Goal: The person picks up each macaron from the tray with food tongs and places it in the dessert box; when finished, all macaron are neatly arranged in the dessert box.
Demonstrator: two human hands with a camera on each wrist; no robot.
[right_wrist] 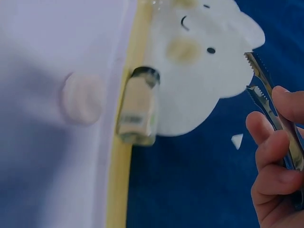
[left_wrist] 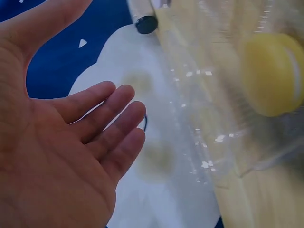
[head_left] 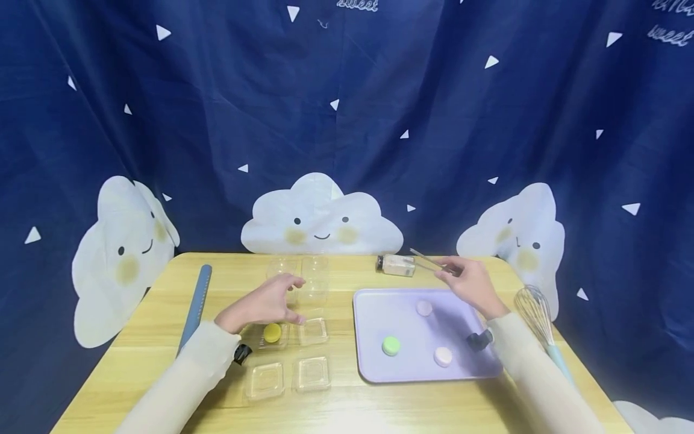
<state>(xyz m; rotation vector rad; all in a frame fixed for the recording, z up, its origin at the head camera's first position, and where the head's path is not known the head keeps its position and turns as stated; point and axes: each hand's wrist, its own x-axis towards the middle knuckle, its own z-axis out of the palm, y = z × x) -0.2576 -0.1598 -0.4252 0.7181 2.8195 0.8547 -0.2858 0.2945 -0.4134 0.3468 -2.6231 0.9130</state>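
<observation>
My right hand (head_left: 473, 286) holds metal tweezers (right_wrist: 260, 75) over the far part of the lilac tray (head_left: 374, 367). Their serrated tips stand apart with nothing between them. On the tray lie a green macaron (head_left: 391, 345), a pale macaron (head_left: 443, 357) and a pinkish one (head_left: 424, 308). Fingers spread, my left hand (head_left: 265, 302) hovers above several clear plastic boxes (head_left: 312, 372). Its palm is bare in the left wrist view. Just below it, a yellow macaron (head_left: 272, 333) sits in one of these boxes with the lid raised.
Behind the tray a small dark-capped glass bottle (head_left: 398, 265) lies on its side. A whisk (head_left: 534, 313) with a light blue handle is at the right table edge. Along the left side runs a long blue strip (head_left: 196, 310). A dark blue curtain (head_left: 336, 138) hangs behind the table.
</observation>
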